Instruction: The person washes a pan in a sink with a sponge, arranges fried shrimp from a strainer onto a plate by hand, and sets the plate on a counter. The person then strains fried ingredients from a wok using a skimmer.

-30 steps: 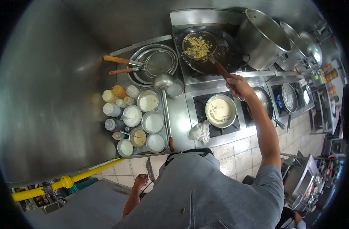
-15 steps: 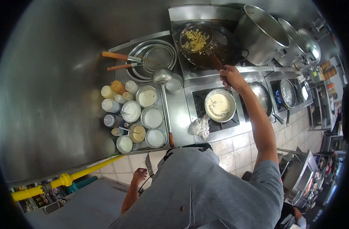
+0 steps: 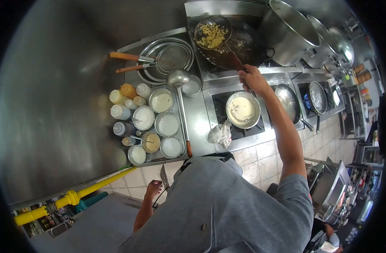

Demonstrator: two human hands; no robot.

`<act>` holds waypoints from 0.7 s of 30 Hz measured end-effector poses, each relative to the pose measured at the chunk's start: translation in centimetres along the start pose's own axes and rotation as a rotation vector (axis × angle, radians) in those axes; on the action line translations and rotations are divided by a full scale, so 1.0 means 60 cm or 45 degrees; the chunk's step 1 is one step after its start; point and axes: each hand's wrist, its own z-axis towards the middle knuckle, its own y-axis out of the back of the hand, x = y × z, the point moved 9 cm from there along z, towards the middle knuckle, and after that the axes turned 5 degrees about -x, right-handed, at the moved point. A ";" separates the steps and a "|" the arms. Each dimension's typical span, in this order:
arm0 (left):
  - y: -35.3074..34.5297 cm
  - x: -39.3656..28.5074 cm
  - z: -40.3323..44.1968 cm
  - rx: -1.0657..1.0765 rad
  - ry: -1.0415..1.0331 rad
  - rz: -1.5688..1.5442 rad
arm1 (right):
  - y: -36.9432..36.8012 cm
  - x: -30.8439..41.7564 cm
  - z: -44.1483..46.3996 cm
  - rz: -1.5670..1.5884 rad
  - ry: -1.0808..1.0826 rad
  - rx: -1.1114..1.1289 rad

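Note:
My right hand (image 3: 252,79) is closed around the wooden handle of a round mesh strainer (image 3: 202,25). Small chopped yellow bits (image 3: 213,35) lie in the strainer, which is over the left side of a dark wok (image 3: 247,46) with oily liquid and more bits in it. Below my right hand, a metal pan of creamy white liquid (image 3: 242,110) sits on a burner. My left hand (image 3: 154,188) hangs low beside my body, fingers loosely bent, with nothing visible in it.
Left of the stove are a long ladle (image 3: 183,109), nested metal bowls with strainers (image 3: 146,50), a tray of tubs (image 3: 167,125) and squeeze bottles (image 3: 122,112). A crumpled cloth (image 3: 220,134) lies at the stove's front edge. Tall pots (image 3: 285,38) and frying pans (image 3: 317,97) stand right.
The strainer and my right hand have moved slightly up and left in view, and the bits in the strainer have spread. My left hand stays low.

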 end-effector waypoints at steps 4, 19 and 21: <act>-0.007 0.021 0.017 0.028 0.030 -0.029 | 0.010 -0.007 -0.003 -0.008 -0.034 -0.039; 0.002 0.025 0.019 0.021 0.040 -0.024 | -0.018 0.012 -0.003 -0.036 0.057 -0.066; -0.007 0.030 0.019 0.077 0.051 -0.087 | -0.014 0.015 -0.003 -0.057 0.093 -0.038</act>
